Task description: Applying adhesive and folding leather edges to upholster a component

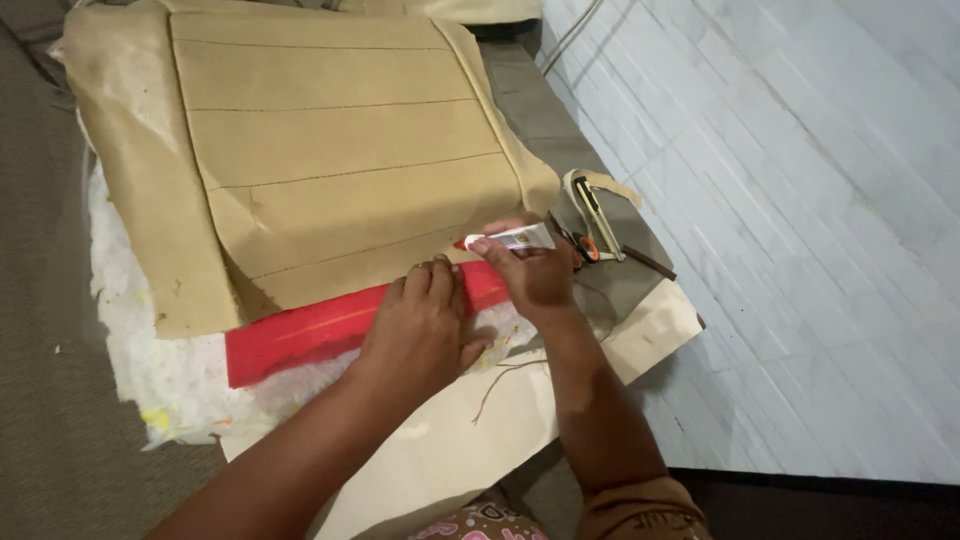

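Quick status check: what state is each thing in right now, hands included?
Left hand: flat, pressing the red strip.
Right hand: gripping the glue tube.
Glue tube: held level, tip at the cover's edge.
Red strip: partly under the tan cover.
Scissors: lying unused.

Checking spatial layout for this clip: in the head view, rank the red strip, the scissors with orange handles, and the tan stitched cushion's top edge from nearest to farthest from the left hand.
1. Red strip: directly under the left hand, touching it.
2. Scissors with orange handles: to the right, past the right hand and its small glue tube.
3. Tan stitched cushion's top edge: far up the picture.
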